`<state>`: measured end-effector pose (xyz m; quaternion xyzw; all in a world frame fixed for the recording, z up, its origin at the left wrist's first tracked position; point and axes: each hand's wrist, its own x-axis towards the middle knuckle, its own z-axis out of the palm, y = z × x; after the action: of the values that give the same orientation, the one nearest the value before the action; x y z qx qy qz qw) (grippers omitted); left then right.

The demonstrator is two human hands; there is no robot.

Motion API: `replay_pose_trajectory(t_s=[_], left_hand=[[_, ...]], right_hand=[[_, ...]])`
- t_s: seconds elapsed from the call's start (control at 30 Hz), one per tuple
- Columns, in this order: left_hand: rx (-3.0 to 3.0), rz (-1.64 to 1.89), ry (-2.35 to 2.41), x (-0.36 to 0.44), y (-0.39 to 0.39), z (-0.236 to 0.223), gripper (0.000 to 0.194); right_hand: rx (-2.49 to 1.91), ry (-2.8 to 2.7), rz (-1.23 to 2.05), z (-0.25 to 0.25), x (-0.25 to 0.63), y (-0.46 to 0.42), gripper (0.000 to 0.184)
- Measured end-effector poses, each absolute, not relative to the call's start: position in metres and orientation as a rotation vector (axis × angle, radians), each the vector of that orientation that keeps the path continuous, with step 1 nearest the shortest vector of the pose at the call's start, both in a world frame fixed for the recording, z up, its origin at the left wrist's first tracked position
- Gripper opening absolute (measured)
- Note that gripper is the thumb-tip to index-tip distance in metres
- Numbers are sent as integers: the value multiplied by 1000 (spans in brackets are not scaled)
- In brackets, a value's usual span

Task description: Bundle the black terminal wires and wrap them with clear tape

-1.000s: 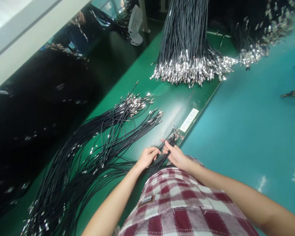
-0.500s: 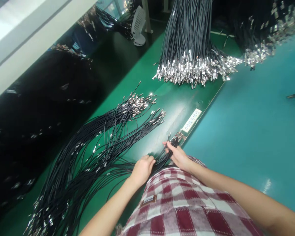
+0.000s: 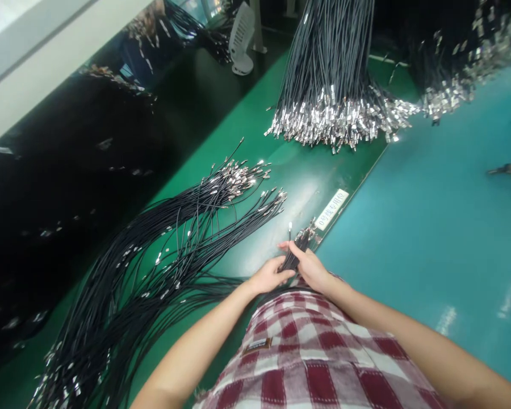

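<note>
We hold a thin bundle of black cables (image 3: 296, 254) in both hands, low over the green counter (image 3: 255, 133), near its edge. Our left hand (image 3: 275, 275) is closed round the bundle from the left; its palm side is hidden, so we cannot tell how many cables it grasps. Our right hand (image 3: 309, 267) grasps the same bundle just above, thumb across it, its other fingers partly covered by the cables. One cable tip (image 3: 290, 226) stands apart from the bunched metal ends, which are too small to make out singly. A printed label (image 3: 332, 209) lies on the counter just beside those ends, its characters blurred to us. To our left, a long spread of cables (image 3: 153, 218) curves across the counter and runs out of view at the bottom, its strands too tangled to follow. Ahead, a thick sheaf of cables (image 3: 327, 68) is cut off at the top, its silvery ends fanned out. Farther back we see a small white fan (image 3: 241, 37), and the dark area left of it hides most detail.
</note>
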<state>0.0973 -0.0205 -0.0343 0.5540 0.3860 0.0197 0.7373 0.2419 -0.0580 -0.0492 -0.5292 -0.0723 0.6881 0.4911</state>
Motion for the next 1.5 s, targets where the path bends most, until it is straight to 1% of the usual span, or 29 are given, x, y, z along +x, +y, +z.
replay_pose_trajectory(t_s=[0.2,0.3,0.53,0.7,0.8,1.03,1.13,1.3,1.4,1.5], left_hand=[[956,173,936,100,-28,-22,46],[896,219,979,100,-29,-21,48],[905,301,1048,101,-33,-24,46],[862,300,1074,102,-35,-25,44],[857,286,1054,102,-37,-25,45],[845,335,1050,100,-41,-23,47],[826,359,1084,101,-39,-22,50],[834,444,1201,103,-34,-21,44],[859,395,1182,104,-34,-20,44],[861,348,1140,104,-36,-20,45]], right_hand=[[-1378,-449,1594,-43,255,-65,39],[-1450,-536,1504,-42,258,-67,40],[-1488,-491,1457,-35,259,-67,44],[-1412,-445,1407,-34,260,-67,44],[-1387,-432,1366,-36,259,-65,41],[-1426,-419,1397,-32,260,-65,42],[-1402,-405,1465,-29,261,-68,44],[-1299,-231,1560,-28,255,-73,48],[-1281,-211,1564,-29,249,-71,52],[-1365,-258,1505,-28,246,-66,47]])
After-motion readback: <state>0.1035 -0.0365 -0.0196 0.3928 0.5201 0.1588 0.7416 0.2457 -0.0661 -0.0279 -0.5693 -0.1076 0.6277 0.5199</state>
